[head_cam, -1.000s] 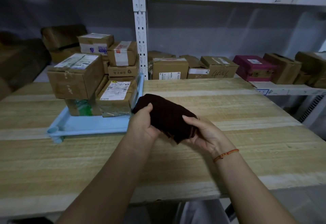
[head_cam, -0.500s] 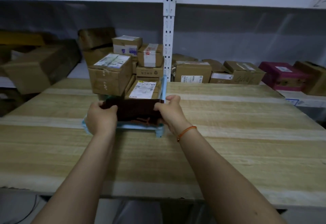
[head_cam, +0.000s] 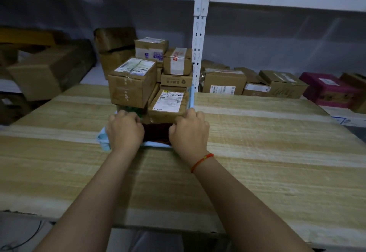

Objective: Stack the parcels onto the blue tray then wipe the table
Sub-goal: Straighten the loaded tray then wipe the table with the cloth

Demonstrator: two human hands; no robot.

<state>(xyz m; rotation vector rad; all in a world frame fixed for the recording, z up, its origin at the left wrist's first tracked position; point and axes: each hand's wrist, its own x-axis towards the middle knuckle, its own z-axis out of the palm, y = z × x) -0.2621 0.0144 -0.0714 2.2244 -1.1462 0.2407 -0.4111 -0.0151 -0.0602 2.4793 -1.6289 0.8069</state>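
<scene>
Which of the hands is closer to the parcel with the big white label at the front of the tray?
Right. The right hand sits just below the labelled parcel, at its front right corner. The left hand is further off, to the parcel's lower left, by the tray's corner.

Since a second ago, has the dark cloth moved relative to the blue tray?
Yes. The dark cloth went from beside the blue tray's right corner to over its front edge, held by both hands.
</scene>
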